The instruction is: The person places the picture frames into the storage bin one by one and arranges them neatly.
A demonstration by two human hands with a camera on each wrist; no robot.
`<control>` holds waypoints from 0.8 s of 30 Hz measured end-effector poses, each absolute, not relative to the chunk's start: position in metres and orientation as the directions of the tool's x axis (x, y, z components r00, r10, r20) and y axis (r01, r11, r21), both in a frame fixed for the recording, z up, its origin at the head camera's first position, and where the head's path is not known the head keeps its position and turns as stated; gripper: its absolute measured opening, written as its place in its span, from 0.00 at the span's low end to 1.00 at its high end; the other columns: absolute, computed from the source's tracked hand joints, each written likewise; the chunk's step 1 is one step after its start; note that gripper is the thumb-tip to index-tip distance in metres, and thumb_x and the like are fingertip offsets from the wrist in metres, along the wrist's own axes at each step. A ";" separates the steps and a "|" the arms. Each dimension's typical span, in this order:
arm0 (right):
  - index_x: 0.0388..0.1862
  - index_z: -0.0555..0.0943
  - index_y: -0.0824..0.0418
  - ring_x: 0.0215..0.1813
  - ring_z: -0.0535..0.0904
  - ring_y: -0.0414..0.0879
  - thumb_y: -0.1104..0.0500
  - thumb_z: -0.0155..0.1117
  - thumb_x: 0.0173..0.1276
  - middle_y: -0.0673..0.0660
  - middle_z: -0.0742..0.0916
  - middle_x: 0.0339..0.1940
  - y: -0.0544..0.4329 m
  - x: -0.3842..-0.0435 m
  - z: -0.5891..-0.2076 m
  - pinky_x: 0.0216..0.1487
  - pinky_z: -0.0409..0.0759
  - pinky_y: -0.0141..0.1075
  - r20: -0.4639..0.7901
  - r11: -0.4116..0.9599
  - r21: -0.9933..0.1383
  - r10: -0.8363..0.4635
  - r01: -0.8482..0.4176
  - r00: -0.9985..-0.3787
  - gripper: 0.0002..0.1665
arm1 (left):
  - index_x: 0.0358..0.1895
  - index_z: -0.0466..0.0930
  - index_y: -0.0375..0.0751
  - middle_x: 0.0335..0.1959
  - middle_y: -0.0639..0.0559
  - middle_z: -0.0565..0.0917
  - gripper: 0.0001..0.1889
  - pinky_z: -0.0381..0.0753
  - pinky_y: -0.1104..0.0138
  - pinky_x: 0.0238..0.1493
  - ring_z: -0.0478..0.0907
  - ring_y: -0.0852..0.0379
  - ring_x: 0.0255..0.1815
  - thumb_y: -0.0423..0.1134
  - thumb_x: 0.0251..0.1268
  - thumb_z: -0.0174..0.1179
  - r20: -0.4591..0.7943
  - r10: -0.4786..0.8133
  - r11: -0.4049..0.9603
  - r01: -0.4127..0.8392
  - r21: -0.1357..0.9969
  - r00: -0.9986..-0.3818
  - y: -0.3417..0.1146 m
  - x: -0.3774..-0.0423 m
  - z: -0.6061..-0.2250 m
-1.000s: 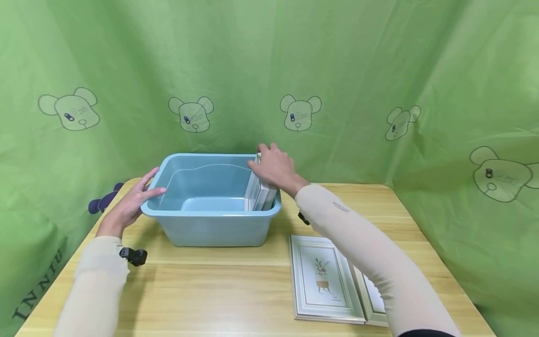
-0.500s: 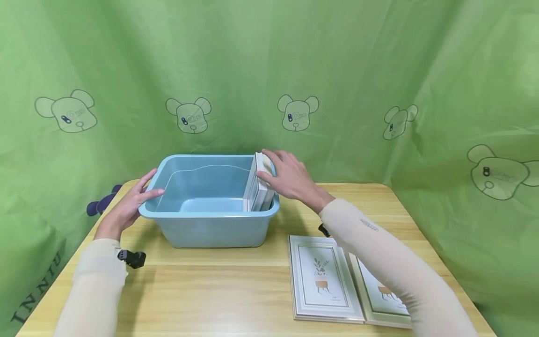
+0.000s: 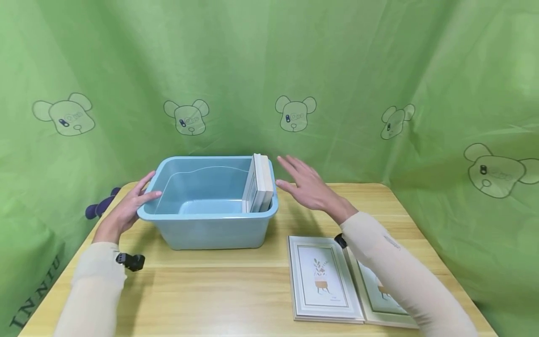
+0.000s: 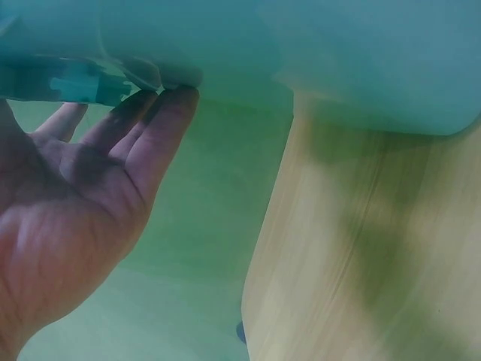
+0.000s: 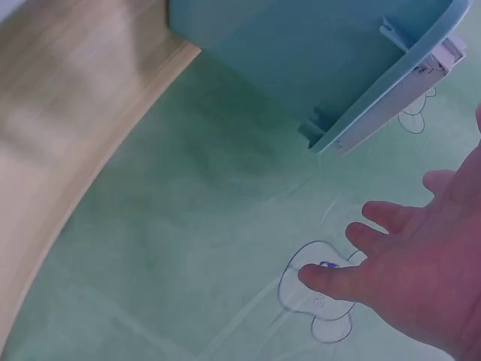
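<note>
A light blue plastic basin (image 3: 210, 232) stands on the table. My left hand (image 3: 125, 209) holds its left rim, thumb over the inside and the other fingers outside; in the left wrist view, the fingertips (image 4: 176, 105) reach up under the lip. Several white picture frames (image 3: 258, 185) stand on edge, leaning slightly, against the basin's right inner wall. To the right of the basin hovers my right hand (image 3: 309, 188), fingers spread and holding nothing. The right wrist view shows that hand (image 5: 421, 263) apart from the basin's rim and frame edges.
Two picture frames with potted-plant prints lie face up at the table's front right: a white one (image 3: 322, 278) and a cream-edged one (image 3: 381, 297) partly under my right forearm. A green curtain (image 3: 240, 70) surrounds the wooden table (image 3: 219, 295). A purple object (image 3: 101, 206) sits beyond the left edge.
My right hand has let go of the frames in the basin and moved right, its fingers spreading. The left hand keeps its hold on the rim.
</note>
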State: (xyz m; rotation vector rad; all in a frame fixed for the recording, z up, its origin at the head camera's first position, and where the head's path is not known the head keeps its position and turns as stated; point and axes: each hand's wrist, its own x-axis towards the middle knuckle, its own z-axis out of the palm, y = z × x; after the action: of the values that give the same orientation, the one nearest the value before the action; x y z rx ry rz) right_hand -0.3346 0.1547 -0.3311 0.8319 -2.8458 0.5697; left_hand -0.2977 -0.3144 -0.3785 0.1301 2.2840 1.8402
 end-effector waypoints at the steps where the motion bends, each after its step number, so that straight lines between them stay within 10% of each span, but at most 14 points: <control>1: 0.80 0.43 0.41 0.81 0.44 0.57 0.29 0.37 0.72 0.54 0.49 0.81 0.158 -0.333 -0.333 0.76 0.42 0.65 0.216 0.778 -0.319 -0.497 -0.542 -0.841 0.43 | 0.78 0.28 0.61 0.76 0.27 0.46 0.44 0.84 0.69 0.46 0.78 0.72 0.44 0.47 0.73 0.52 -0.105 0.197 0.218 -0.061 0.974 -0.975 -0.315 -0.298 -0.379; 24: 0.79 0.38 0.38 0.81 0.46 0.55 0.34 0.47 0.72 0.51 0.49 0.82 0.223 -0.309 -0.389 0.77 0.45 0.62 0.171 0.771 -0.345 -0.509 -0.535 -0.843 0.45 | 0.78 0.28 0.63 0.77 0.27 0.41 0.42 0.81 0.68 0.51 0.72 0.60 0.55 0.49 0.74 0.50 -0.111 0.201 0.254 -0.057 0.966 -0.973 -0.314 -0.293 -0.377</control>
State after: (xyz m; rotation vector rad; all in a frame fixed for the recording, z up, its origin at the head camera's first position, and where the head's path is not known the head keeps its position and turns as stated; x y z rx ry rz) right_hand -0.3090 0.2232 -0.3887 0.8543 -2.8928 0.5945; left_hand -0.2934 -0.3138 -0.3769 0.1345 2.3115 1.7946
